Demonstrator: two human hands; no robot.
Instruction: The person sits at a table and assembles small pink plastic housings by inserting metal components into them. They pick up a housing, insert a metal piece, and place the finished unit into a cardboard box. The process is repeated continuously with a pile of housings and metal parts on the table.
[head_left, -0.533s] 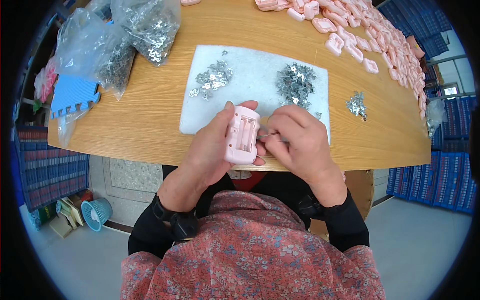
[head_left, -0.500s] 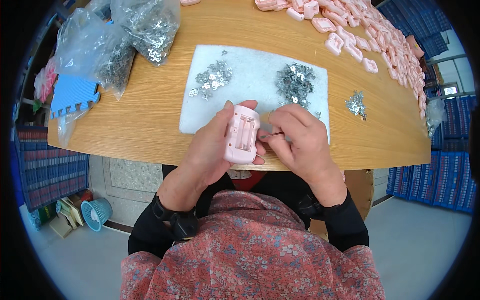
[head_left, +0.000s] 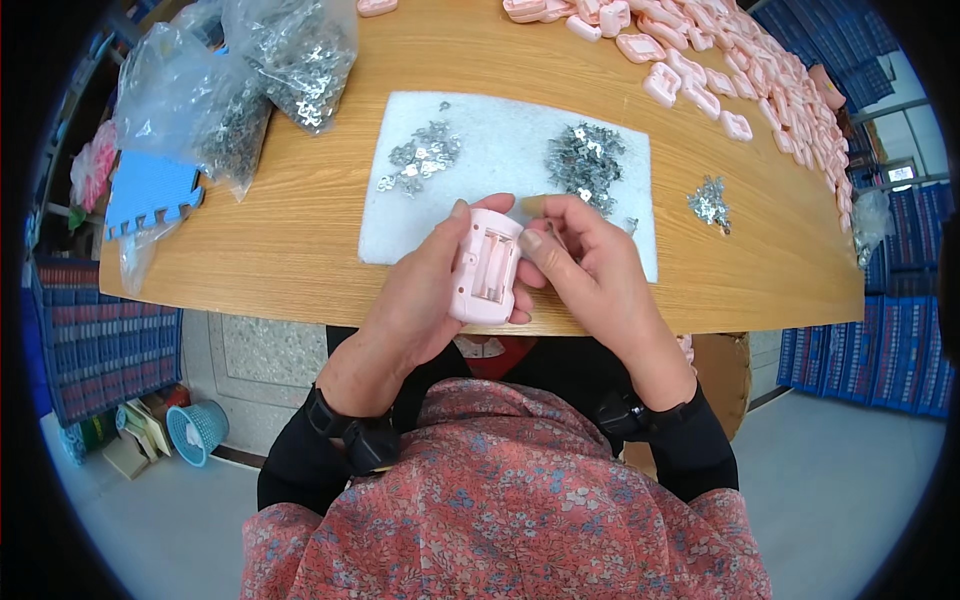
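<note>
My left hand [head_left: 408, 290] is closed round a pale pink plastic battery housing [head_left: 462, 290], held upright above the table's near edge. Its open battery compartment, with slots side by side, faces up at me. Close against the housing's right side is my right hand [head_left: 590, 255], thumb and forefinger bent together. A thin dark tool [head_left: 553, 229] shows only in part between those fingers, and its tip is hidden. Beyond my hands lies a white foam sheet [head_left: 500, 130] bearing two heaps of small metal contact plates, a sparse one [head_left: 428, 150] at left and a denser one [head_left: 585, 165] at right.
Pink housings [head_left: 720, 60] pile up at the far right. A smaller metal heap [head_left: 709, 203] sits right of the foam. Clear bags of metal parts [head_left: 295, 65] and a blue foam mat [head_left: 150, 190] occupy the left. Blue racks [head_left: 105, 335] flank the table [head_left: 300, 230].
My right hand has turned and moved up along the housing's right side, its thumb now near the upper edge. The thin tool, earlier pointing left from the fingers, is mostly hidden. The left hand keeps its hold.
</note>
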